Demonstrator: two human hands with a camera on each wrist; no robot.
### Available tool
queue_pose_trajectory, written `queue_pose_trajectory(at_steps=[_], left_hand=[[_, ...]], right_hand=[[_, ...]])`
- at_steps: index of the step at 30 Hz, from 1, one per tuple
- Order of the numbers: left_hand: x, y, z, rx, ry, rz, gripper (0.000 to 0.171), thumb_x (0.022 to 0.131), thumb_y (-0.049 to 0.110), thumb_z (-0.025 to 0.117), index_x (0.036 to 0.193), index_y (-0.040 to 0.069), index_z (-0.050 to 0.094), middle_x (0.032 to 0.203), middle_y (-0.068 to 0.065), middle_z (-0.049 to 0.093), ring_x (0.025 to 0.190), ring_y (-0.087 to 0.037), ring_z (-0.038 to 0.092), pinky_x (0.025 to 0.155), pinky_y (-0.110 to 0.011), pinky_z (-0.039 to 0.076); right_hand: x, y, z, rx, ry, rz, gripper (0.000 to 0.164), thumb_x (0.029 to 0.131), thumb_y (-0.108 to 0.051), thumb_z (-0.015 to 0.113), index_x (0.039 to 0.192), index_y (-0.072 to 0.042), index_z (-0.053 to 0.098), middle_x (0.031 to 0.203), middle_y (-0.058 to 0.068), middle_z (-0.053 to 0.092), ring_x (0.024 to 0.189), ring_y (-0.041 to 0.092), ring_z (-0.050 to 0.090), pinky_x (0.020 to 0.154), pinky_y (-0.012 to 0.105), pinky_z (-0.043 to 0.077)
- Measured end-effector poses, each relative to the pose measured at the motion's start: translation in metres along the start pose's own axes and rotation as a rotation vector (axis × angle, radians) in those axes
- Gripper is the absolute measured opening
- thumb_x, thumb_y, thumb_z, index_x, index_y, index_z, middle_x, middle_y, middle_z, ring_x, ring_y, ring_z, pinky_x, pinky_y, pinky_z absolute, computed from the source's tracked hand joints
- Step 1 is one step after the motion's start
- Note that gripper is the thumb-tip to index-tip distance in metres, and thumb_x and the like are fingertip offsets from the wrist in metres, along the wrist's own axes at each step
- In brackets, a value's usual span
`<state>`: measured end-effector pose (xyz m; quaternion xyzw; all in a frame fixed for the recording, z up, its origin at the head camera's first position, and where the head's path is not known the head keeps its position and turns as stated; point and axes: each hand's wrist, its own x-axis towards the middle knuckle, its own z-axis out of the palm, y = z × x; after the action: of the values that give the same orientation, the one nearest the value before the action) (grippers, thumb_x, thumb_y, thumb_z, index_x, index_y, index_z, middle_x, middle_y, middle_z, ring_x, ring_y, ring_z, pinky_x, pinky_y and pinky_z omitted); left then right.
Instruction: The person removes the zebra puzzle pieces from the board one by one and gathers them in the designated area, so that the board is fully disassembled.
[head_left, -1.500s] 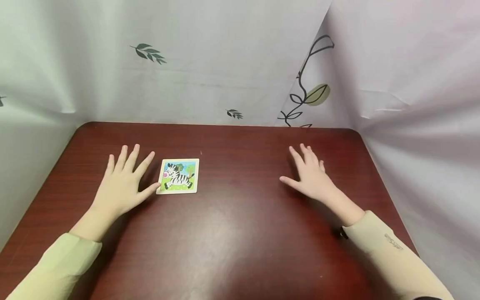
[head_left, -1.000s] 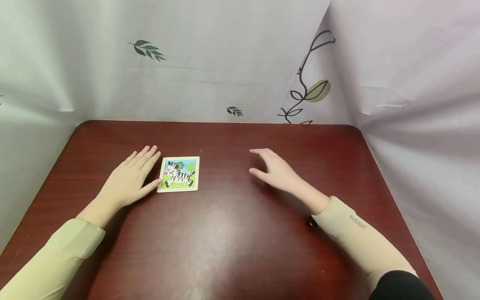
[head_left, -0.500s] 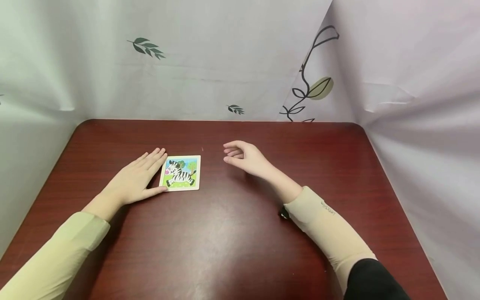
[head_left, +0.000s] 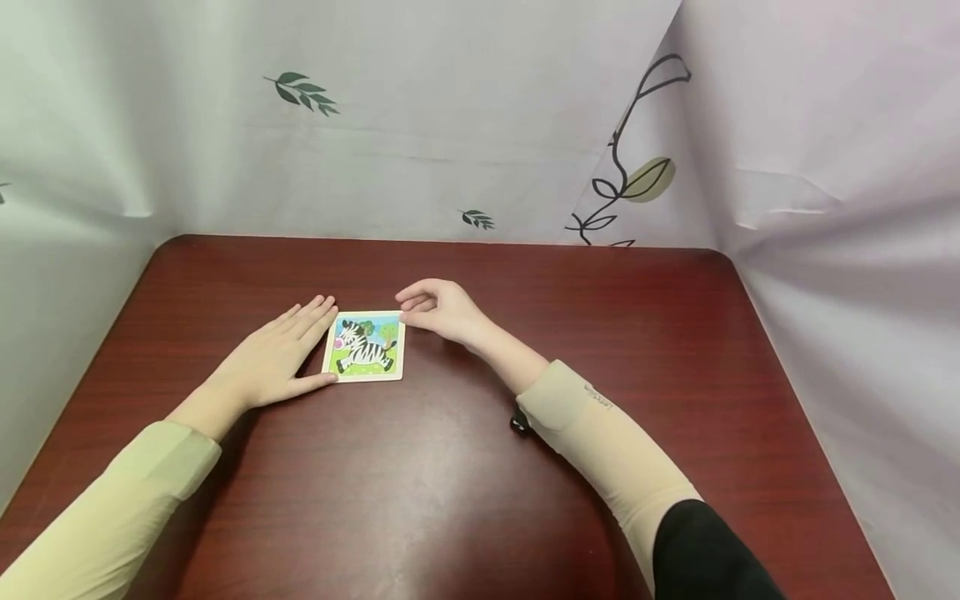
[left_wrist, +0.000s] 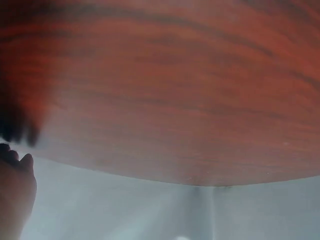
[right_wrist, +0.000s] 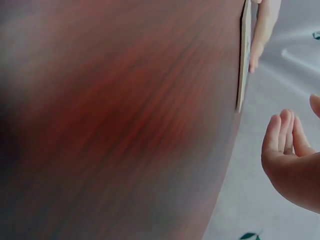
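Note:
A square zebra picture puzzle (head_left: 365, 346) with a pale frame lies flat on the table, left of its middle. My left hand (head_left: 262, 362) lies along its left side, fingers straight, thumb tip at the near left corner and forefinger by the far left corner. Beyond the far right corner hovers my right hand (head_left: 442, 312), fingers bent loosely towards the thumb with nothing held. From the right wrist, a gap shows between this hand (right_wrist: 290, 165) and the puzzle's edge (right_wrist: 243, 60). Only part of the left hand (left_wrist: 15, 185) enters the left wrist view.
The dark red wooden table (head_left: 420, 483) has rounded far corners. White curtains (head_left: 450, 108) with leaf prints hang behind it and at both sides. A small black object (head_left: 519, 422) shows beneath the right cuff.
My right hand has travelled left across the table to the puzzle's far right corner, its fingers bending. My left hand has drawn its fingers together and shifted right against the puzzle's left side.

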<state>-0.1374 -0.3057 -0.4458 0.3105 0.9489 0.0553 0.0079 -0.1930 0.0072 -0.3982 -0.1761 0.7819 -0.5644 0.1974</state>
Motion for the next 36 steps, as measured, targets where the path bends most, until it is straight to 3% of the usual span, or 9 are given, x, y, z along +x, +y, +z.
queue_pose_trajectory(at_steps=[4,9,19,30,36], left_hand=[[-0.001,-0.001,0.003,-0.007,0.031,0.019,0.100,0.095,0.054,0.071,0.166,-0.002,0.029,0.175,-0.021,0.027,0.163,-0.039,0.025,0.138,-0.033,0.004],[-0.002,-0.004,0.008,0.011,0.073,0.057,0.099,0.094,0.053,0.070,0.164,-0.005,0.030,0.173,-0.023,0.029,0.163,-0.040,0.026,0.138,-0.031,-0.001],[-0.002,-0.005,0.011,0.023,0.111,0.092,0.098,0.095,0.054,0.069,0.163,-0.006,0.031,0.172,-0.024,0.032,0.162,-0.040,0.028,0.138,-0.034,0.003],[-0.002,-0.004,0.013,0.021,0.108,0.094,0.100,0.096,0.054,0.068,0.165,-0.004,0.027,0.172,-0.023,0.031,0.162,-0.040,0.028,0.139,-0.035,0.004],[-0.004,-0.004,0.012,0.027,0.106,0.089,0.101,0.095,0.055,0.068,0.166,-0.002,0.025,0.172,-0.023,0.031,0.162,-0.040,0.028,0.139,-0.035,0.004]], right_hand=[[0.013,-0.006,0.013,-0.021,-0.032,0.005,0.033,0.097,-0.003,0.074,0.128,0.007,0.071,0.118,0.022,0.076,0.103,0.028,0.074,0.085,0.016,0.058],[0.029,-0.008,0.030,-0.083,-0.064,-0.048,0.031,0.094,-0.002,0.076,0.125,0.005,0.073,0.116,0.021,0.077,0.105,0.028,0.076,0.086,0.016,0.059],[0.049,-0.011,0.057,-0.394,-0.136,-0.106,0.028,0.095,-0.009,0.079,0.122,-0.005,0.074,0.113,0.008,0.076,0.099,0.013,0.071,0.083,0.008,0.053],[0.061,-0.010,0.063,-0.654,-0.183,-0.153,0.031,0.096,-0.016,0.079,0.126,-0.010,0.073,0.117,0.002,0.073,0.105,0.011,0.067,0.090,0.015,0.051],[0.064,-0.010,0.064,-0.717,-0.229,-0.194,0.032,0.097,-0.017,0.078,0.128,-0.011,0.073,0.119,0.002,0.072,0.108,0.012,0.066,0.095,0.019,0.051]])
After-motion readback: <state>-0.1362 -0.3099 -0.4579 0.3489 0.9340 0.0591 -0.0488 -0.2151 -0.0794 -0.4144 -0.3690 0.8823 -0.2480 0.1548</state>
